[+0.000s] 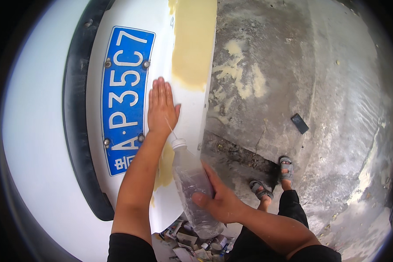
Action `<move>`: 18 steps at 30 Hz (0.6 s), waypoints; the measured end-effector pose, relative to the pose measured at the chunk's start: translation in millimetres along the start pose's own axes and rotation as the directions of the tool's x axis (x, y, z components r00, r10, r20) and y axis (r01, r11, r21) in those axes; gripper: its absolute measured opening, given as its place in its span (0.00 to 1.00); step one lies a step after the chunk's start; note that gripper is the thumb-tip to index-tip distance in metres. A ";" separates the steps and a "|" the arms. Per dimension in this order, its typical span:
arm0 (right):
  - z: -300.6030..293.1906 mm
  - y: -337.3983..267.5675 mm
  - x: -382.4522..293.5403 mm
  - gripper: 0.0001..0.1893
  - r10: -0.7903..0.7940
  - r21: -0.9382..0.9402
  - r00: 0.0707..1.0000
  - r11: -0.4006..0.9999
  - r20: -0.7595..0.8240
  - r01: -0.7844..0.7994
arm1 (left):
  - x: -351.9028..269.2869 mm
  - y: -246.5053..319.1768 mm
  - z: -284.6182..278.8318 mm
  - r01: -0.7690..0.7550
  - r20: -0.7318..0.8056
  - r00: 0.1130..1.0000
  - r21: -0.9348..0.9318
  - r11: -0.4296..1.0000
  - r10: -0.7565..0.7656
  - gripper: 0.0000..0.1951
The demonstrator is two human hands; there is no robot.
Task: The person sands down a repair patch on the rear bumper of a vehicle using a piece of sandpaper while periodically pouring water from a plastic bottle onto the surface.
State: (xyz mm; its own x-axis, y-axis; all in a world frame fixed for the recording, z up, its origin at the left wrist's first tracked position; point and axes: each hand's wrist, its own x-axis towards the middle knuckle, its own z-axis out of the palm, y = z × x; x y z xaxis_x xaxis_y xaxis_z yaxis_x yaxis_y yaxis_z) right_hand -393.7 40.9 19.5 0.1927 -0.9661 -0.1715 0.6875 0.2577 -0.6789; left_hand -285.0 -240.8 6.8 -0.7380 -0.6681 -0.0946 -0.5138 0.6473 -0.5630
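Note:
My left hand (162, 109) lies flat, fingers together, on the white car body panel (190, 114), just right of the blue licence plate (126, 98). My right hand (217, 199) grips a clear plastic bottle (191, 178) of liquid, tilted with its white cap (179, 143) towards my left wrist. A thin stream runs from the cap onto the back of the left hand or wrist. Tan filler (194, 42) covers the panel beyond my fingertips, and a second tan patch (166, 163) shows between the left forearm and the bottle.
A black trim strip (75, 108) runs along the car left of the plate. Below the panel lies a pile of mixed items (186, 239). On the stained concrete floor (281, 75) are a dark phone (299, 123) and a broken, recessed edge near my sandalled feet (286, 170).

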 end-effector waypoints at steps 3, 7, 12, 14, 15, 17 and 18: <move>-4.5 2.0 -0.3 0.47 -0.038 -0.034 0.999 0.999 -0.009 0.038 | 79.5 -4.0 -14.3 -0.028 0.002 1.000 0.097 0.995 0.028 0.40; -5.7 34.8 -11.9 0.47 0.013 0.036 1.000 0.999 0.007 -0.013 | 51.4 -5.0 -5.1 -0.075 -0.081 0.994 -0.004 0.997 0.074 0.40; 9.1 60.4 -26.1 0.48 0.106 0.141 0.991 0.983 0.081 -0.117 | -116.1 9.3 12.0 -0.023 -0.026 0.999 -0.029 0.999 0.023 0.44; 14.4 66.9 -27.9 0.48 0.098 0.136 0.992 0.985 0.077 -0.108 | -157.1 8.4 18.3 -0.023 -0.021 1.000 -0.024 0.999 0.022 0.45; 15.2 68.0 -27.4 0.48 0.091 0.128 0.993 0.987 0.072 -0.099 | -161.7 7.8 19.8 -0.025 -0.018 1.000 -0.024 0.999 0.025 0.45; 15.0 59.3 -27.0 0.48 0.080 0.086 0.994 0.993 0.072 -0.086 | -130.6 6.8 13.8 -0.030 -0.016 0.999 -0.048 0.998 0.029 0.45; 15.4 52.8 -26.4 0.48 0.072 0.064 0.994 0.995 0.078 -0.077 | -104.3 5.1 7.2 -0.029 -0.017 0.999 -0.055 0.998 0.028 0.45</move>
State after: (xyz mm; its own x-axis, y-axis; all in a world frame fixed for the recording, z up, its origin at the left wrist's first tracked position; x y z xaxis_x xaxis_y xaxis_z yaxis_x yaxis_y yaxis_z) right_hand -351.7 80.2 -0.8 0.2955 -0.9412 -0.1638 0.7142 0.3316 -0.6164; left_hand -207.5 -170.5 7.9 -0.7594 -0.6434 -0.0965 -0.5154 0.6855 -0.5142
